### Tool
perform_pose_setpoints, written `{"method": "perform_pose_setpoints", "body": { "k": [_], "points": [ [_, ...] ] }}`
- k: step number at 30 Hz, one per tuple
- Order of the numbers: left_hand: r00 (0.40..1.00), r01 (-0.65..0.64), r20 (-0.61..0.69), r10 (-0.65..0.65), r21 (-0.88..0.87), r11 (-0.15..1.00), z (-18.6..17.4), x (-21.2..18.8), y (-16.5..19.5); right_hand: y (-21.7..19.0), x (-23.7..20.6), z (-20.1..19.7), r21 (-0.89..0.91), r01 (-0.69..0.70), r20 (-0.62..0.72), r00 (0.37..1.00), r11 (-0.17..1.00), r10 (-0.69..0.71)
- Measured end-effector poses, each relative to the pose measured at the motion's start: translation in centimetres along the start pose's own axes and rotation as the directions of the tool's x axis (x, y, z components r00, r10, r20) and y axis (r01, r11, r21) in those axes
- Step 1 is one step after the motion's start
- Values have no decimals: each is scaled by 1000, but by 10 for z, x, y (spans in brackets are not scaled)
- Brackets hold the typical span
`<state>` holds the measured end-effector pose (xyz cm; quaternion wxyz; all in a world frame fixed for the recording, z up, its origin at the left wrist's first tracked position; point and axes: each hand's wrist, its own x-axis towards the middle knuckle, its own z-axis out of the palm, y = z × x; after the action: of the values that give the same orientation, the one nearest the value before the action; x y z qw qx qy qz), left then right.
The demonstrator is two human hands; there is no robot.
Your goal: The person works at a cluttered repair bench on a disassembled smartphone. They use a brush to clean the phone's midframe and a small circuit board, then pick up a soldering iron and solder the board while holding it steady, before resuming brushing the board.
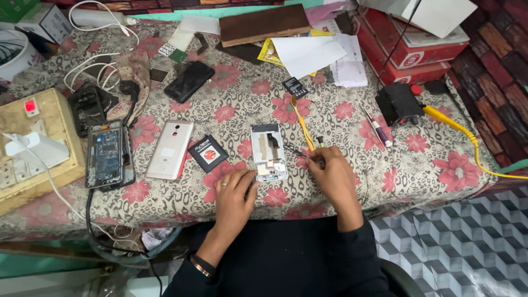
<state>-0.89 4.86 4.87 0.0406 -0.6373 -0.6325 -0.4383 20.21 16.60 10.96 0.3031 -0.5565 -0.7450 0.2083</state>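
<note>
The flat white phone frame [269, 152] lies lengthwise away from the person; left hand [235, 193] steadies its near corner, right hand [331, 175] pinches thin metal tweezers [295, 151] beside it.

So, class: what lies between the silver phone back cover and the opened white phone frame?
In the head view, a small black square packet lies between the silver back cover and the white phone frame.

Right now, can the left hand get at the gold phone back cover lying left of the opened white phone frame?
Probably yes: the left hand rests at the opened white phone frame, and only a small black square packet lies before the gold phone back cover.
</note>
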Motion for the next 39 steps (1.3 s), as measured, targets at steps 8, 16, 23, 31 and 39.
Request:
{"method": "perform_pose_setpoints", "body": {
  "k": [8, 16, 23, 31, 39],
  "points": [
    [995, 41, 94, -44, 32, 999, -3, 3, 1, -18, -10, -1, 134, 187, 283, 934, 973, -219],
    [977, 96, 188, -101, 38, 995, -5, 13, 3, -12, -7, 8, 196, 304, 314, 881, 932, -353],
    [932, 241, 279, -231, -3, 970, -5, 31, -1, 9, 2, 19, 162, 441, 276, 838, 883, -470],
    [945, 162, 286, -159, 14, 987, -9, 37, -5, 13, 6, 24, 164, 417, 326, 833, 894, -448],
    [946, 87, 308, -97, 47, 995, -11, 39, -10, 12, 5, 25, 128, 484, 272, 822, 866, -500]
  ]
}}
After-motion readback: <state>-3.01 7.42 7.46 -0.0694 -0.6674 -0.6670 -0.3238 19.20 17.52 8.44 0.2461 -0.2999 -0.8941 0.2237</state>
